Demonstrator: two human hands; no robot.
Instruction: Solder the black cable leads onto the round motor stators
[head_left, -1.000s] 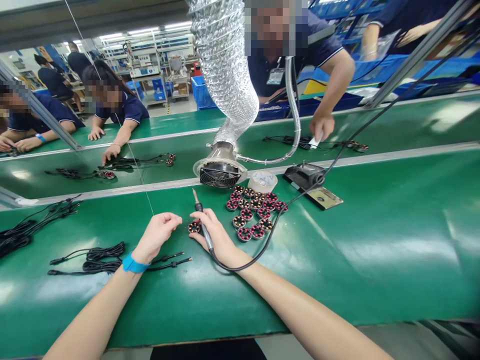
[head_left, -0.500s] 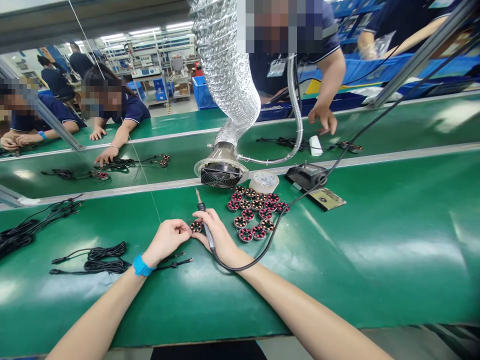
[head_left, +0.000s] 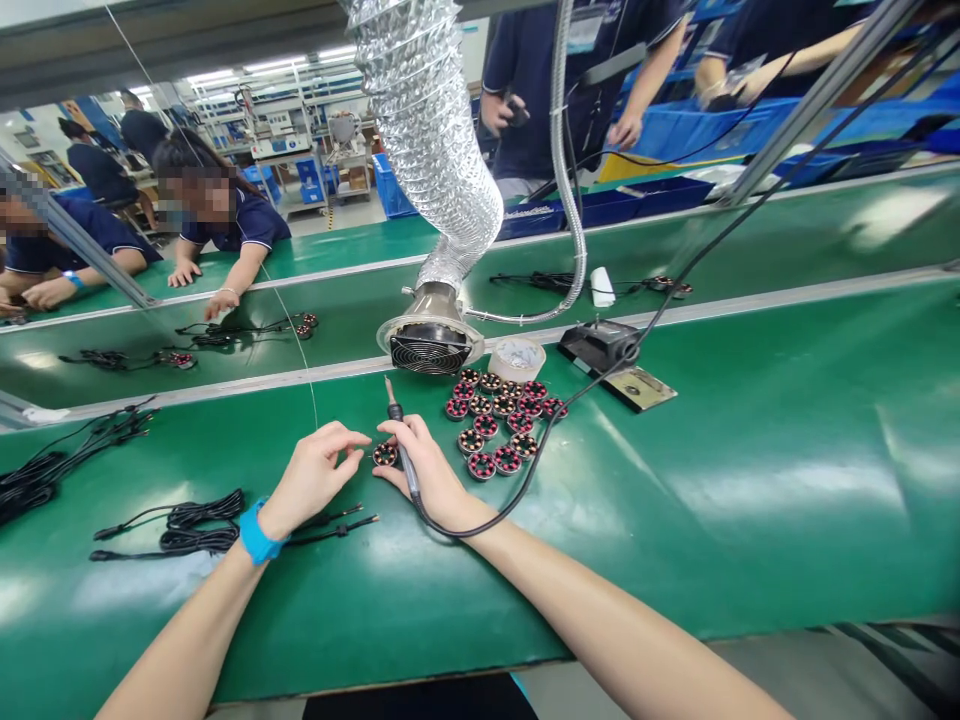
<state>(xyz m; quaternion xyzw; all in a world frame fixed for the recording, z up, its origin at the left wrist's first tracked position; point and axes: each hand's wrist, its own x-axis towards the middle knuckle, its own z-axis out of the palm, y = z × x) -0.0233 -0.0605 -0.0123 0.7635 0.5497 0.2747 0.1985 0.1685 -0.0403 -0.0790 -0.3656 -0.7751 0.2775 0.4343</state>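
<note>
My right hand [head_left: 435,470] is closed around a soldering iron [head_left: 407,462], its tip pointing up and away from me. Between that hand's thumb and fingers sits a small round motor stator [head_left: 385,454] with copper-coloured windings. Just left of the stator is my left hand [head_left: 309,478], thumb and forefinger apart with nothing visible in them. To the right lies a group of similar stators [head_left: 502,407], some with red windings and some copper. Black cables [head_left: 196,520] with bare wire ends lie partly under my left wrist.
A fume extractor [head_left: 430,340] on a foil duct hangs beyond my hands. Behind the stators stand a roll of tape [head_left: 517,358] and a soldering iron stand [head_left: 600,345]. More cables [head_left: 45,470] lie at far left. Co-workers are across the green bench [head_left: 712,480].
My left fingers have parted and drawn back from the stator. My right hand still holds the iron and the stator. The co-worker opposite has drawn a hand back from the bench.
</note>
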